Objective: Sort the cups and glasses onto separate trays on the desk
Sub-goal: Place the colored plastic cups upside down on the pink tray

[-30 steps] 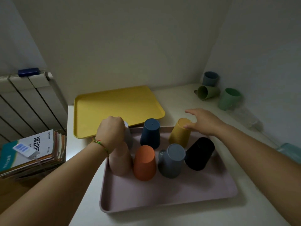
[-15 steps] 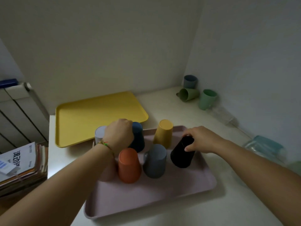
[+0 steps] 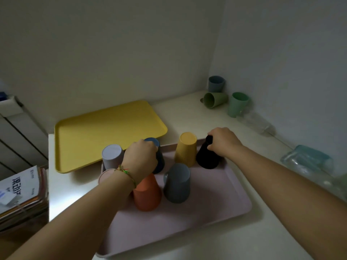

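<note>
Seven cups sit upside down on the pink tray (image 3: 216,212) at the desk's near edge: lilac cup (image 3: 112,156), pink cup (image 3: 105,175) (mostly hidden by the wrist), dark blue cup (image 3: 159,160), orange cup (image 3: 147,194), grey cup (image 3: 176,182), yellow cup (image 3: 185,149), black cup (image 3: 206,158). L hand (image 3: 139,158) has fingers curled round the dark blue cup from above; thread bracelet (image 3: 124,170) on its wrist. R hand (image 3: 222,142) grips the black cup by its top end, at the tray's far R corner. Can't tell if either cup is off the tray. Yellow tray (image 3: 105,132) lies just behind w/ nothing on it. Back corner: blue-grey cup (image 3: 216,83) & mint cup (image 3: 237,104) upright, olive cup (image 3: 215,100) on its side. Clear glass (image 3: 255,122) lies by the wall; more glassware (image 3: 308,160) at R edge, blurry. Book stack (image 3: 20,194) at L.
</note>
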